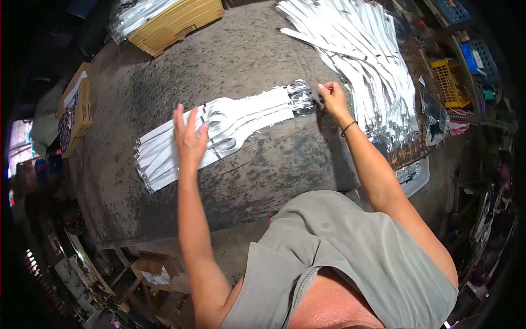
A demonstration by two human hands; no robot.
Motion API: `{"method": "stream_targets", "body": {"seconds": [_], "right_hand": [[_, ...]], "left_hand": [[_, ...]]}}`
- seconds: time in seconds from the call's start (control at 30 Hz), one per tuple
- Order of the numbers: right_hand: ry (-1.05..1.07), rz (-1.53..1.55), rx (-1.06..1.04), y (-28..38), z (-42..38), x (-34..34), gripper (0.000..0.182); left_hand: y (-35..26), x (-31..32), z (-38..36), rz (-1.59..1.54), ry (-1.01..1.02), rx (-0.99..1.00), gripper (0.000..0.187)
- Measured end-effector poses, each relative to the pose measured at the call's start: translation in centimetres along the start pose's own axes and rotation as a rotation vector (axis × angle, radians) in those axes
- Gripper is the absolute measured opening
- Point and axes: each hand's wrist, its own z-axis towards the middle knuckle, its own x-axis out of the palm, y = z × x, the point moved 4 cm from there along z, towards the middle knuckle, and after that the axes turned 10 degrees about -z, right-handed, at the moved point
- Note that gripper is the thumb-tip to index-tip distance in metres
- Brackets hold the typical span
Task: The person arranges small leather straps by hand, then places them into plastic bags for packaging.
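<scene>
A worn grey table (pixel 263 164) carries everything, with a large heap of silver strips (pixel 367 60) spread at its far right. Nearer the middle lies a smaller flat bundle of strips (pixel 219 129) (one end crinkled). The left hand (pixel 189 137) presses flat on it, fingers spread, apparently steadying it, while the right hand (pixel 331 97) pinches together on the crinkled end (pixel 300 96).

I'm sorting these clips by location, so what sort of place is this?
Probably a small workshop: a worn, stained worktable, a big heap of silver foil strips, cardboard boxes and plastic crates crowded around.
</scene>
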Motion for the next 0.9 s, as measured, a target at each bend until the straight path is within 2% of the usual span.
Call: {"method": "stream_targets", "body": {"seconds": [0.1,0.17,0.27,0.3,0.37,0.43,0.57,0.63,0.67,0.77,0.83,0.9], "right_hand": [[0.014,0.004,-0.075,-0.7,-3.3,-4.3,0.028],[0.040,-0.019,-0.093,-2.3,-6.3,-6.5,0.025],[0.032,-0.151,-0.082,-4.4,-13.1,-10.5,0.022],[-0.044,-0.102,-0.125,-5.6,-15.6,-11.6,0.022],[-0.037,-0.146,-0.044,-8.8,-20.0,-13.7,0.019],[-0.091,-0.208,-0.051,-11.6,-24.4,-15.9,0.021],[-0.207,-0.200,0.215,-17.6,-32.3,-20.2,0.021],[-0.289,-0.207,0.227,-21.2,-35.6,-21.4,0.022],[-0.243,-0.179,0.337,-23.8,-37.6,-21.6,0.022],[-0.295,-0.147,0.442,-26.5,-41.3,-23.7,0.021],[-0.300,-0.119,0.546,-27.2,-43.6,-25.6,0.023],[-0.325,-0.103,0.558,-29.6,-46.2,-25.9,0.023]], "left_hand": [[-6.2,3.3,-3.4,-0.208,-0.059,-0.025,0.043],[-10.8,5.8,-6.4,-0.387,-0.031,-0.081,0.036],[-17.2,11.0,-11.7,-0.592,0.186,-0.019,0.030],[-18.9,12.8,-13.5,-0.673,0.271,0.018,0.028],[-22.5,14.7,-15.8,-0.782,0.439,0.100,0.025],[-25.2,15.2,-16.4,-0.793,0.547,0.161,0.022],[-27.5,16.1,-15.7,-0.746,0.659,0.357,0.020],[-27.6,16.8,-15.1,-0.711,0.762,0.374,0.019],[-27.6,16.8,-15.3,-0.702,0.760,0.397,0.019],[-30.0,17.1,-14.7,-0.705,0.731,0.474,0.017],[-32.0,18.0,-15.0,-0.721,0.746,0.427,0.017],[-34.4,19.1,-16.2,-0.703,0.755,0.385,0.017]]}}
